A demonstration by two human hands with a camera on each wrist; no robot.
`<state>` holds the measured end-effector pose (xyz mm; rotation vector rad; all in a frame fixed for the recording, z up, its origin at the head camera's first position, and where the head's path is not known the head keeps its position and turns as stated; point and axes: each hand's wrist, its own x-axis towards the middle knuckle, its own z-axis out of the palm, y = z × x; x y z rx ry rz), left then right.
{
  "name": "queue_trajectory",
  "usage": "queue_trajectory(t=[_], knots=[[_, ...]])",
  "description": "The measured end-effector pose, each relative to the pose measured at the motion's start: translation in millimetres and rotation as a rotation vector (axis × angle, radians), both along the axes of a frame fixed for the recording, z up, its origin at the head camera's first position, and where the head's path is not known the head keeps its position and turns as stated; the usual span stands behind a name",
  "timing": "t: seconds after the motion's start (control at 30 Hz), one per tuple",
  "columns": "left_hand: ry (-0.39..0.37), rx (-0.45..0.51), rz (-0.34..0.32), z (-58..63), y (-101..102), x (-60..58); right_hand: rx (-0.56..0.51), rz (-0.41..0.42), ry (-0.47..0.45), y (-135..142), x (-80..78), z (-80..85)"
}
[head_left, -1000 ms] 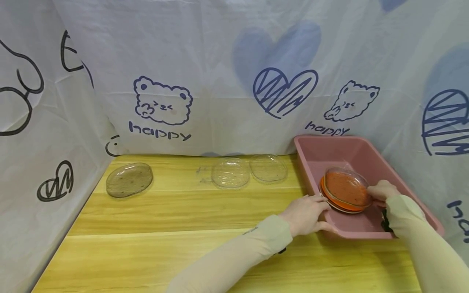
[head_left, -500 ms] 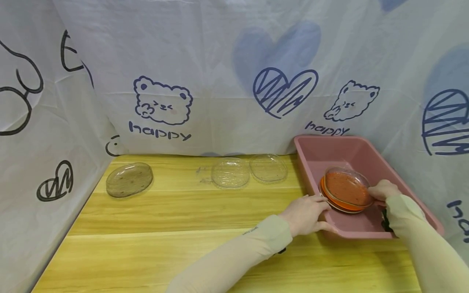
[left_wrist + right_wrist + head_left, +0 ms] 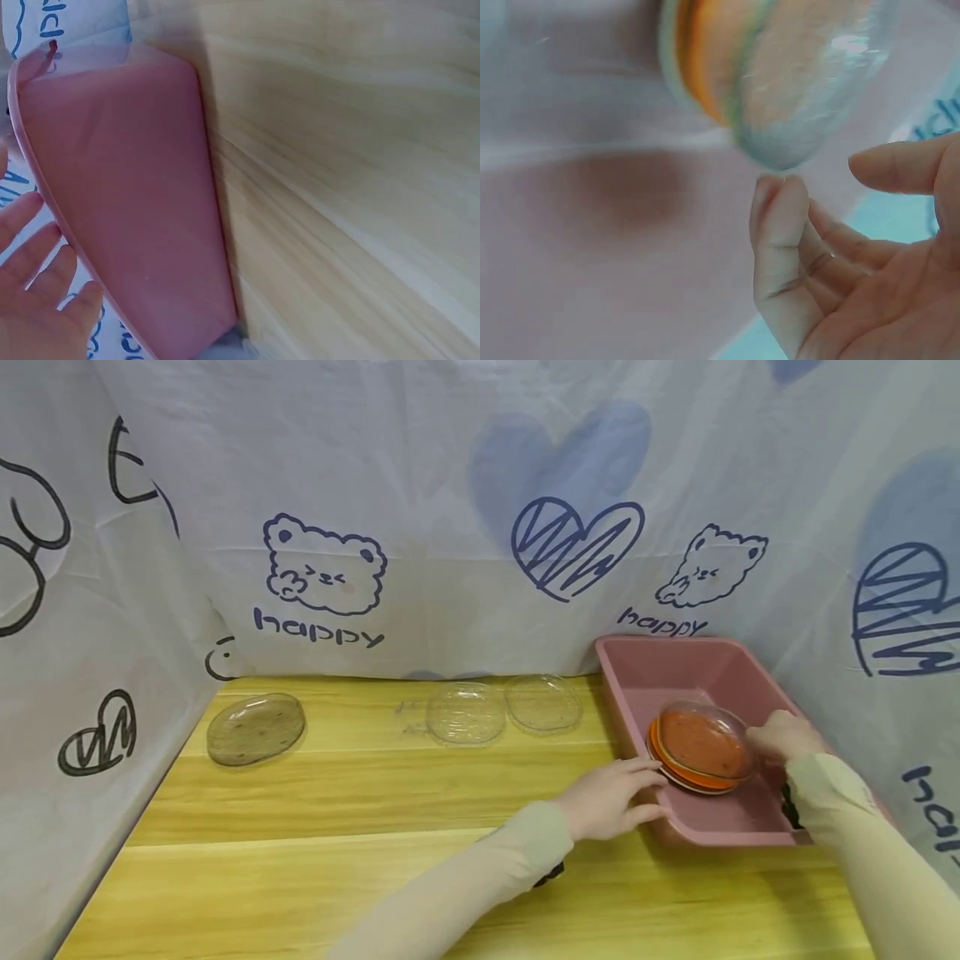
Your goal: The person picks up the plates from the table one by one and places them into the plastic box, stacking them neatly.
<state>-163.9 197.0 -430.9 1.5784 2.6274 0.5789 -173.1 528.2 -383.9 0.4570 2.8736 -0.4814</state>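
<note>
In the head view a pink plastic bin [image 3: 697, 656] holds a stack of plates: a clear plate [image 3: 705, 739] on top, an orange plate [image 3: 663, 760] under it, and darker and pale rims below. My right hand [image 3: 787, 739] is inside the bin beside the stack. In the right wrist view, its thumb is apart from the clear plate [image 3: 810, 97], and curved fingers end at or just below that plate's edge; contact is hard to tell. My left hand [image 3: 611, 800] is at the bin's left rim; in the left wrist view its fingers are spread along the rim.
Two clear plates, a left one [image 3: 465, 714] and a right one [image 3: 543, 702], lie at the back of the wooden table [image 3: 337, 802]. A brownish see-through plate [image 3: 255, 729] lies far left. Printed white cloth [image 3: 450, 485] stands behind and at both sides.
My right hand has let go of the clear plate's edge and moved slightly away. My left hand's fingers have loosened on the rim. The head view has shifted slightly.
</note>
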Motion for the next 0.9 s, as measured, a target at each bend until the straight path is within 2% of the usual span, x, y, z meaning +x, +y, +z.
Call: queue_trajectory(t=[0.17,0.37,0.53,0.7,0.8,0.9], knots=[[-0.023,0.055,0.045,-2.8,-20.4,-10.9,0.021,-0.009,0.215,-24.7,-2.0,12.4],[0.055,0.091,0.162,-2.8,-53.9,-31.7,-0.064,0.019,0.413,-73.1,-2.7,28.7],[0.096,0.109,0.284,-5.6,-84.1,-52.9,-0.182,0.066,0.544,-117.7,1.1,43.5],[0.086,0.087,0.395,-9.8,-114.4,-69.7,-0.341,0.136,0.667,-160.6,8.8,51.3],[0.063,0.039,0.463,-14.9,-131.4,-77.7,-0.474,0.19,0.705,-186.4,11.9,50.0],[0.034,-0.009,0.519,-19.8,-145.6,-83.3,-0.618,0.214,0.701,-209.6,14.6,45.5]])
